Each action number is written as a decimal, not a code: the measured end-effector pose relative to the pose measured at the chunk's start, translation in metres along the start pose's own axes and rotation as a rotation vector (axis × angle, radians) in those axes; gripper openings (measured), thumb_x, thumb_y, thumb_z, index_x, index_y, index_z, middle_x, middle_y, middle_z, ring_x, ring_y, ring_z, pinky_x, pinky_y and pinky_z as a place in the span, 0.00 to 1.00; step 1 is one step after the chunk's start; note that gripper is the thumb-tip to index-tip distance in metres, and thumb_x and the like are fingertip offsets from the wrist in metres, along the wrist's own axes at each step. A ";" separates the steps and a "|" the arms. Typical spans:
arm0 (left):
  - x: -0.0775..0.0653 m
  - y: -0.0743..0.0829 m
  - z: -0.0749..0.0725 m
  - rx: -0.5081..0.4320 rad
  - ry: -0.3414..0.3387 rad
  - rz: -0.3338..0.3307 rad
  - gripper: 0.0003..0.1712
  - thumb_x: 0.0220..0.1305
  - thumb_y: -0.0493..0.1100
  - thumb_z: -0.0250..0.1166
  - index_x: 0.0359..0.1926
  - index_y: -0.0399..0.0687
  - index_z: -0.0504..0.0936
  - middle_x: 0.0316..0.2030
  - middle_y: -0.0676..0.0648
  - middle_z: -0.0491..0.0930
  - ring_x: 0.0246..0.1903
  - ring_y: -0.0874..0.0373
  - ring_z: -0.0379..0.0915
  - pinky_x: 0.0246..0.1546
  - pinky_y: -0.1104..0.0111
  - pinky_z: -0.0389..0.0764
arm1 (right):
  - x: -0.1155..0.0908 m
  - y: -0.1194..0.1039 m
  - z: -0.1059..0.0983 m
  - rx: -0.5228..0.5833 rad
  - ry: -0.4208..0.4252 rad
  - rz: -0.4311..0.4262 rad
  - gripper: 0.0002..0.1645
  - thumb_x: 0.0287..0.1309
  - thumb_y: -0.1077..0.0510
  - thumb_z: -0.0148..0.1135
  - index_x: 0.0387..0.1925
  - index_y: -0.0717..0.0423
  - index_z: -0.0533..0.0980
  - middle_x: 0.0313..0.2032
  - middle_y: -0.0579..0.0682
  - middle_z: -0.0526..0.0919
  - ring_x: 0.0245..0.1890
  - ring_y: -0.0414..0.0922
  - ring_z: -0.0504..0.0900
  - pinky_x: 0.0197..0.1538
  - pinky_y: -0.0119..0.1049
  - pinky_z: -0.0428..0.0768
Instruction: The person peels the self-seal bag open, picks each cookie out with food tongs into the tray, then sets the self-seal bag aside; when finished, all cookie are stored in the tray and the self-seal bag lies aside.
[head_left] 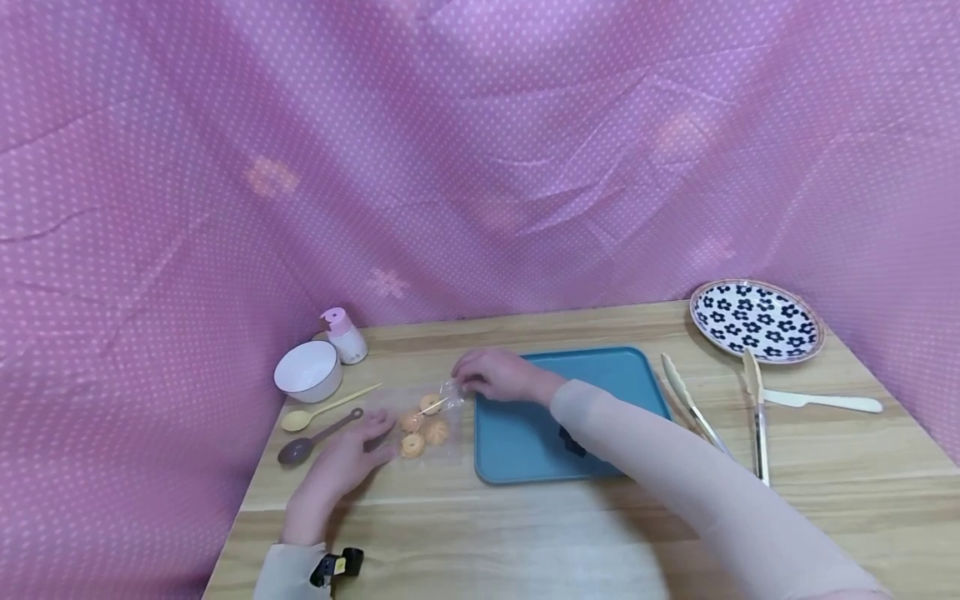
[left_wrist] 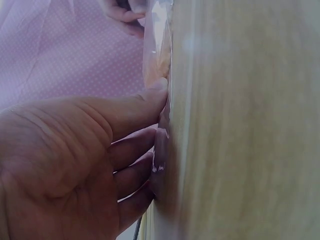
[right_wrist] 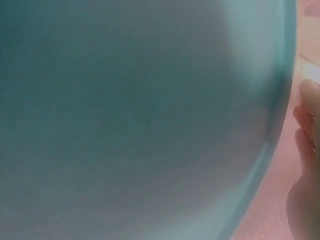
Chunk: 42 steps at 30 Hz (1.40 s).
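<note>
A clear plastic bag (head_left: 453, 452) lies on the table with several round cookies (head_left: 436, 432) inside. My right hand (head_left: 497, 375) pinches the gathered far right end of the bag, over the left edge of a blue tray (head_left: 513, 446). Stretched along the bag's left side, my left hand (head_left: 352, 454) touches it with thumb and fingertips. The left wrist view shows that thumb (left_wrist: 137, 111) against the film, close to the tabletop. In the right wrist view the tray (right_wrist: 145, 110) fills most of the picture, and only part of the right hand (right_wrist: 307, 150) shows at the edge.
Left of the bag are a white bowl (head_left: 309, 372), a pink-topped pump bottle (head_left: 347, 337), a yellow spoon (head_left: 296, 420) and a brown spoon (head_left: 296, 452). On the right lie a flower-patterned plate (head_left: 757, 321), tongs (head_left: 760, 425) and a pale knife (head_left: 821, 403). Pink dotted cloth surrounds the table.
</note>
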<state>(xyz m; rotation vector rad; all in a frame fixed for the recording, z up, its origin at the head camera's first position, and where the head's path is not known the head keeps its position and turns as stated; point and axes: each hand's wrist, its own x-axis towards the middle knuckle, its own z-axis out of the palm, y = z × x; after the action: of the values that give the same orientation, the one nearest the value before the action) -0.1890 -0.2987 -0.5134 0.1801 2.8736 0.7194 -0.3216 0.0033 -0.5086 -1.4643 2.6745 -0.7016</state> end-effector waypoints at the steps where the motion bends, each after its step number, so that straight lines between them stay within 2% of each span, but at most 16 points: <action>1: 0.000 0.000 -0.001 0.004 0.000 0.002 0.34 0.69 0.58 0.64 0.72 0.56 0.70 0.77 0.46 0.62 0.79 0.39 0.51 0.78 0.39 0.55 | 0.000 0.000 -0.001 -0.011 -0.006 0.005 0.12 0.69 0.53 0.63 0.51 0.47 0.84 0.57 0.42 0.85 0.63 0.39 0.81 0.69 0.35 0.79; 7: 0.003 -0.001 0.000 0.004 0.001 0.015 0.35 0.68 0.58 0.64 0.72 0.55 0.70 0.77 0.45 0.62 0.79 0.38 0.51 0.78 0.39 0.54 | 0.006 -0.006 -0.004 -0.031 -0.051 -0.041 0.15 0.69 0.53 0.62 0.55 0.48 0.83 0.58 0.43 0.86 0.64 0.42 0.81 0.71 0.38 0.77; 10: 0.003 -0.002 0.002 -0.006 -0.004 0.006 0.35 0.68 0.58 0.65 0.72 0.56 0.70 0.77 0.46 0.61 0.79 0.40 0.51 0.78 0.40 0.54 | 0.012 -0.007 0.000 -0.038 -0.069 -0.034 0.17 0.69 0.55 0.62 0.57 0.48 0.82 0.59 0.43 0.86 0.64 0.43 0.80 0.72 0.40 0.77; 20: 0.003 -0.002 0.003 -0.018 -0.005 0.009 0.34 0.68 0.56 0.65 0.73 0.56 0.69 0.77 0.48 0.61 0.79 0.41 0.50 0.79 0.41 0.54 | 0.024 -0.008 0.006 -0.094 -0.124 -0.061 0.13 0.64 0.55 0.67 0.50 0.41 0.85 0.61 0.43 0.83 0.67 0.43 0.77 0.74 0.39 0.74; 30: -0.001 -0.003 0.001 -0.040 -0.008 0.029 0.35 0.69 0.55 0.65 0.73 0.53 0.69 0.77 0.44 0.60 0.79 0.39 0.51 0.79 0.41 0.53 | 0.029 -0.007 0.013 -0.104 -0.116 -0.070 0.08 0.63 0.54 0.69 0.43 0.43 0.87 0.47 0.39 0.87 0.53 0.38 0.82 0.64 0.32 0.81; 36: -0.002 -0.002 0.001 -0.030 -0.012 0.012 0.35 0.69 0.56 0.65 0.73 0.53 0.68 0.78 0.45 0.59 0.79 0.40 0.49 0.79 0.41 0.52 | 0.029 -0.007 0.013 -0.095 -0.115 -0.099 0.07 0.63 0.53 0.69 0.42 0.43 0.87 0.46 0.39 0.86 0.52 0.37 0.81 0.63 0.30 0.80; 42: -0.001 0.000 -0.001 -0.029 -0.014 0.010 0.35 0.69 0.55 0.65 0.73 0.53 0.69 0.78 0.45 0.59 0.79 0.40 0.49 0.79 0.42 0.52 | 0.028 -0.006 0.011 -0.105 -0.110 -0.124 0.05 0.63 0.52 0.69 0.40 0.40 0.87 0.49 0.39 0.85 0.51 0.36 0.79 0.58 0.29 0.80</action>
<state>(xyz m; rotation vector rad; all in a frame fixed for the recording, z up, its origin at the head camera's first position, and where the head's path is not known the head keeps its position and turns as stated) -0.1887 -0.2990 -0.5126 0.1955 2.8495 0.7580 -0.3301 -0.0262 -0.5107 -1.6533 2.5928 -0.4758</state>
